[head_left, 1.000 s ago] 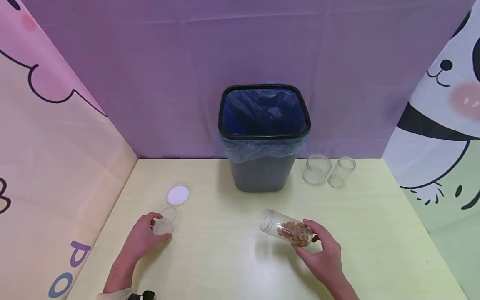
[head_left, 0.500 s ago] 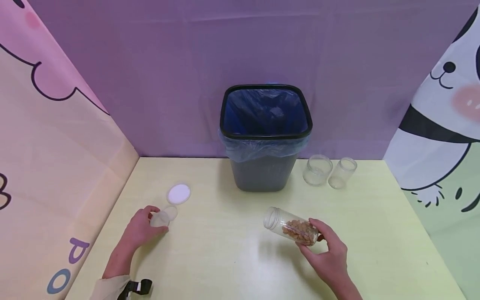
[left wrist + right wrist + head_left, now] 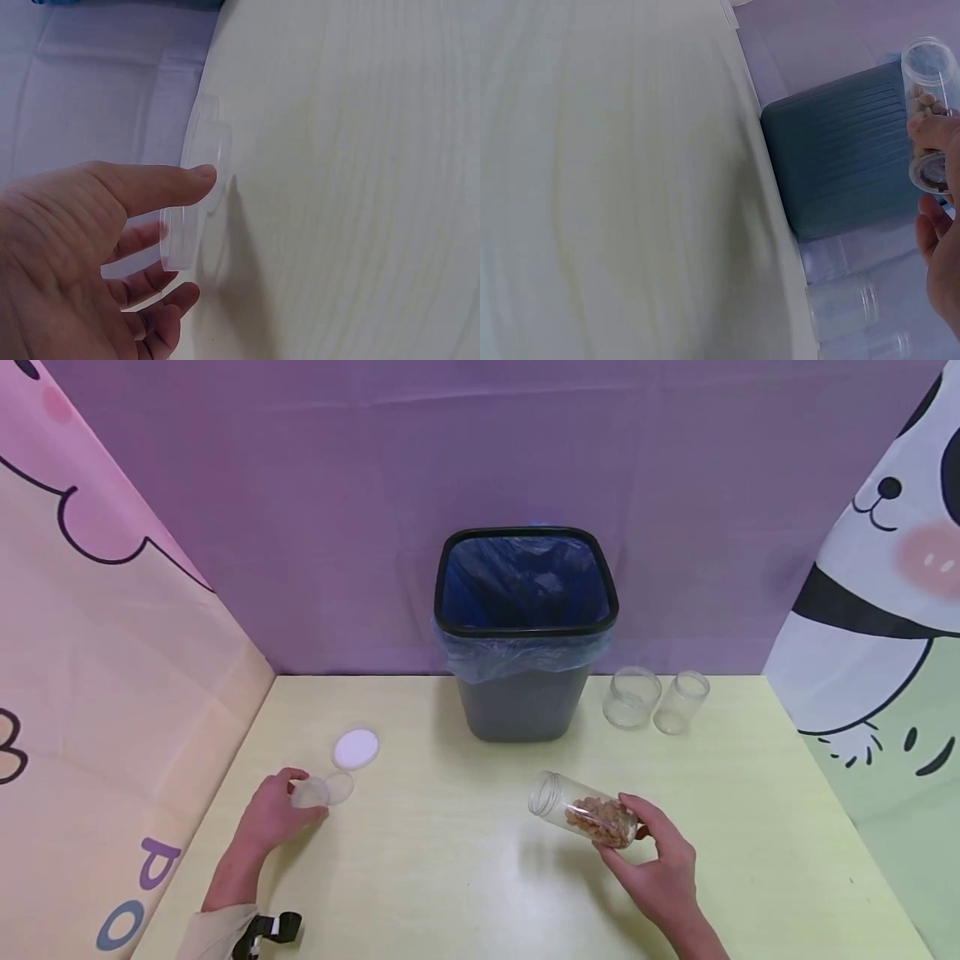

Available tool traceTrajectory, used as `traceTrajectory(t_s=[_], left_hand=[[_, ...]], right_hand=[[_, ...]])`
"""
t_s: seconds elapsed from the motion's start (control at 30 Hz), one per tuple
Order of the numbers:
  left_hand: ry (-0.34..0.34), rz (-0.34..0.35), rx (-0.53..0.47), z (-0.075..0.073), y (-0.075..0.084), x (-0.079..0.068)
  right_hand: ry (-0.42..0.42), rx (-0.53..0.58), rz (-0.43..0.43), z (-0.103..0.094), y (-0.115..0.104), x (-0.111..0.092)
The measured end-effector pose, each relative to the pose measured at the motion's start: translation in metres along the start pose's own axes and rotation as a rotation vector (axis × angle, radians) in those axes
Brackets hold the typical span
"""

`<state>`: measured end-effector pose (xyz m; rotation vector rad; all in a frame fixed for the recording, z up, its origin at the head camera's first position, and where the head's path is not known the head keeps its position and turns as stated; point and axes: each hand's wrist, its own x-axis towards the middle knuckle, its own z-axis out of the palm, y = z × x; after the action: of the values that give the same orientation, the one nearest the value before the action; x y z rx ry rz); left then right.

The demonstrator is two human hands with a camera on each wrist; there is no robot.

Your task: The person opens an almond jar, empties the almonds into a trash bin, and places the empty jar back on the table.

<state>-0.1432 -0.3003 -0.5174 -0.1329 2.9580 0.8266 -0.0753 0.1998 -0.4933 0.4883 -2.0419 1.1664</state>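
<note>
My left hand (image 3: 279, 810) pinches a clear round lid (image 3: 310, 792) by its edge, low over the left side of the table. The left wrist view has the thumb and fingers on the rim of this lid (image 3: 178, 236). A second clear lid (image 3: 341, 787) lies right beside it, and a white lid (image 3: 356, 749) lies just behind. With thumb and fingers, my right hand (image 3: 660, 860) grips the base end of a clear jar (image 3: 558, 797) above the table. Tilted on its side, its lidless mouth points left. Small brown pieces (image 3: 602, 821) lie toward its base.
A grey trash bin (image 3: 522, 706) with a blue liner stands at the back middle of the table (image 3: 420, 877). Right of it are a wide clear jar (image 3: 632, 697) and a narrower clear jar (image 3: 681, 703). Printed cloth walls enclose the back and both sides.
My left hand has shifted left and slightly back with the clear lid, off the second lid it partly covered. My right hand has moved a little right with the jar.
</note>
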Motion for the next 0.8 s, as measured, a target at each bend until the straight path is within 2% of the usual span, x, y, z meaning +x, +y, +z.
traceTrajectory(t_s=[0.17,0.43,0.63,0.8], left_hand=[[0.001,-0.021,0.008,-0.001,0.0,-0.001],[0.04,-0.022,0.021,-0.004,-0.008,-0.001],[0.002,-0.011,0.012,-0.004,-0.014,0.002],[-0.032,-0.039,0.006,-0.001,-0.017,0.005]], right_hand=[[0.006,0.002,-0.002,-0.001,-0.005,0.004],[0.0,0.022,0.008,-0.003,-0.005,0.005],[-0.001,0.01,0.009,-0.001,-0.005,0.008],[-0.003,-0.001,0.003,-0.001,-0.004,0.01]])
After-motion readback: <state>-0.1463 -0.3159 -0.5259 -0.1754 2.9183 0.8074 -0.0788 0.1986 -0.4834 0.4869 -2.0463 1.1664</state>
